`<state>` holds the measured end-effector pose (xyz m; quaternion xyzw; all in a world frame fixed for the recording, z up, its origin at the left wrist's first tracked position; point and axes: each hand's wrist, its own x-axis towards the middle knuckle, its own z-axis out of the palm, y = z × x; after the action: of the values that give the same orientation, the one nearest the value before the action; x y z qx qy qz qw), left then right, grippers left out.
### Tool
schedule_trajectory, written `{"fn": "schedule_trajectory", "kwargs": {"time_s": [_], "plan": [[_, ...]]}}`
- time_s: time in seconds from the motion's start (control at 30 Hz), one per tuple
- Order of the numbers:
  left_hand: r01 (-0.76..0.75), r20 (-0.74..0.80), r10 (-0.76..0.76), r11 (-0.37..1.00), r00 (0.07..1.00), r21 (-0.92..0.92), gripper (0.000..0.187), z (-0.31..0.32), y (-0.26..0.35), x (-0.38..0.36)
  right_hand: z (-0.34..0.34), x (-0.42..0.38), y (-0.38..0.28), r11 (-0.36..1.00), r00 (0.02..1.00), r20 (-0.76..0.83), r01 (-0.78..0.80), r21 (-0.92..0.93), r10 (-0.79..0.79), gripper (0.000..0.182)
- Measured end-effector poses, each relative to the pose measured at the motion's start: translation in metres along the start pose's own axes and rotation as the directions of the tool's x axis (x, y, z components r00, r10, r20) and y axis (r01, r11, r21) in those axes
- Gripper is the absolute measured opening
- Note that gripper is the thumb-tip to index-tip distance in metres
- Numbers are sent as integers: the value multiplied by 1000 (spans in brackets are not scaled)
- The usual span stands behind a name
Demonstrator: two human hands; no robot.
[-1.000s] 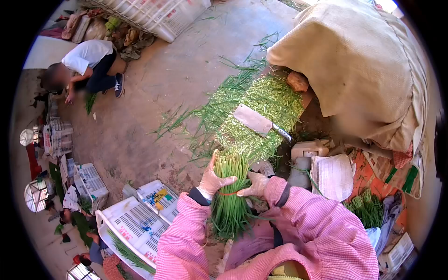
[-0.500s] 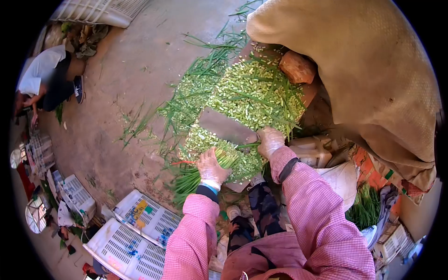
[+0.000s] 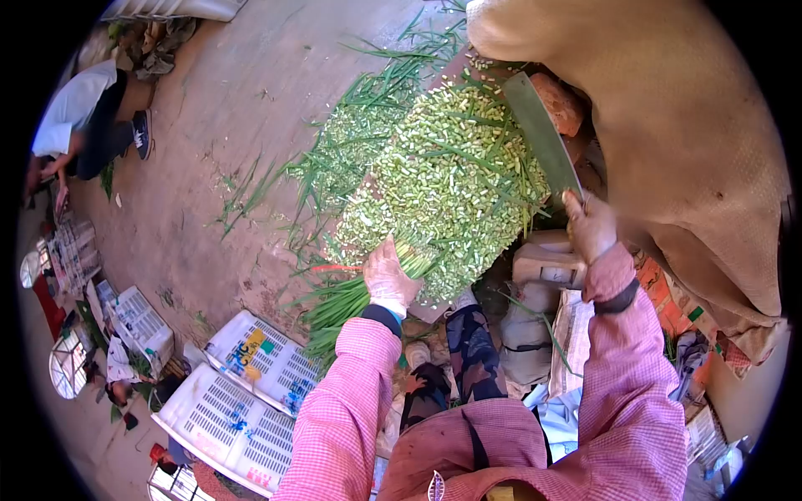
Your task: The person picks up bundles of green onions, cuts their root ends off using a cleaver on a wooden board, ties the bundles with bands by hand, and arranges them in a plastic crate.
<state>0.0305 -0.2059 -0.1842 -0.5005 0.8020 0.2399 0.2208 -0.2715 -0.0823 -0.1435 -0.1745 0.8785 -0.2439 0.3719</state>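
My left hand (image 3: 390,277), in a thin clear glove, is closed around a bunch of chives (image 3: 336,319). Its long green leaves trail toward the lower left, and the pale cut ends point right. A broad-bladed cleaver (image 3: 541,134) is gripped by its handle in my right hand (image 3: 591,224), raised at the right with the blade pointing up and left. Between the hands and beyond them, a thick heap of chopped green pieces (image 3: 455,167) covers most of a board (image 3: 429,311). Loose green leaves (image 3: 368,108) lie along its left side.
Close to the cleaver is a reddish brick-like block (image 3: 558,102). A large tan woven cloth (image 3: 668,108) bulges at the upper right. White slotted crates (image 3: 221,430) stand at the lower left. Another person (image 3: 88,117) bends down at the far left.
My right hand has lifted the cleaver off the heap and swung it right and up, turning the blade. My left hand still grips the chives, shifted slightly.
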Motion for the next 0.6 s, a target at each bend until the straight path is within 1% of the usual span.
{"fn": "schedule_trajectory", "kwargs": {"time_s": [0.03,0.07,0.13,0.17,0.2,0.23,0.3,0.33,0.4,0.43,0.47,0.6], "plan": [[11,3,-11,1000,1000,14,91,-1,2,-2,11,-32,-7,996,996,17,90,-5,-89,29],[14,3,-14,1000,1000,27,93,0,4,-3,22,-60,-14,977,981,67,187,-101,-181,28],[25,17,-25,999,1000,29,93,3,7,-3,42,-108,-24,912,932,135,357,-201,-335,26],[40,19,-41,999,999,32,93,3,6,-2,52,-121,-25,938,938,304,246,-243,-168,30],[43,22,-44,998,999,39,93,1,7,-1,64,-132,-19,923,924,276,326,-204,-265,27],[78,33,-78,997,996,20,85,-1,10,1,70,-138,-17,900,897,403,315,-301,-180,29],[143,63,-141,990,988,-20,70,-4,15,4,79,-146,-11,891,879,432,347,-292,-201,31],[134,60,-132,991,989,-23,61,-2,14,4,80,-147,-10,893,880,433,341,-292,-195,31],[140,71,-138,990,988,-29,63,0,15,5,78,-145,-14,898,886,447,290,-332,-121,30],[148,74,-145,988,987,-36,65,1,15,6,78,-145,-13,898,888,444,285,-334,-117,30],[124,8,-124,992,992,-1,69,5,15,5,77,-145,-13,901,884,451,290,-323,-122,29],[144,35,-143,989,989,-18,73,9,15,6,80,-141,-9,915,873,470,288,-282,-129,25]]}}
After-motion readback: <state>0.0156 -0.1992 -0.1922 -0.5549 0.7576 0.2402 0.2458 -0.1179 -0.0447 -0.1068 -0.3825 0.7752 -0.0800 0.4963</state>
